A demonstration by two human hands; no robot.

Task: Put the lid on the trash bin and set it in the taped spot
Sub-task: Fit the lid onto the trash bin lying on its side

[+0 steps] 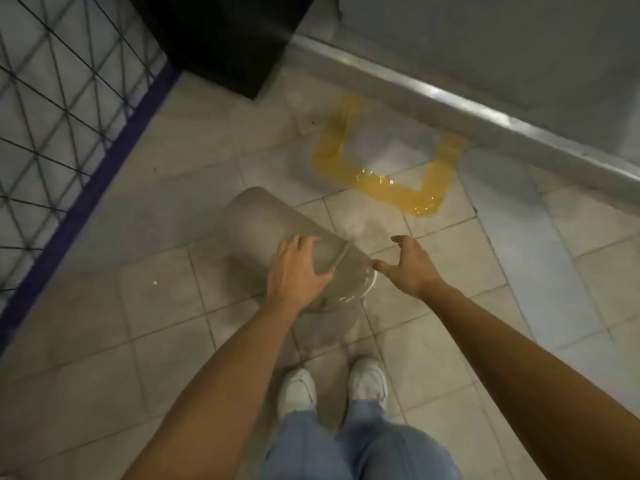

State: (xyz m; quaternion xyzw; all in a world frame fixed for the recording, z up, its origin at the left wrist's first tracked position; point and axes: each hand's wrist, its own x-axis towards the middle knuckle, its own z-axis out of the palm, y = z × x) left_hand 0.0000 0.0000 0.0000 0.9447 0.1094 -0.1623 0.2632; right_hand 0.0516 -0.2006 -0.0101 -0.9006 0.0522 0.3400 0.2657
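A grey cylindrical trash bin (256, 223) lies tilted on its side on the tiled floor, its far end pointing up-left. A seam crosses it near the close end, and the glossy part beyond the seam looks like the lid (353, 275), with a white rim; blur hides whether it is fully seated. My left hand (298, 268) is spread over the bin's side just left of the seam, gripping it. My right hand (410, 266) hovers open beside the lid's rim, thumb tip close to it. The taped spot (391, 192) is a yellow U-shaped outline on the floor against the wall, up-right of the bin.
A black cabinet (214, 39) stands at the top, left of the taped spot. A wire grid panel with a blue frame (69, 105) runs along the left. A metal baseboard (450, 105) lines the wall on the right. My white shoes (332, 386) are just below the bin.
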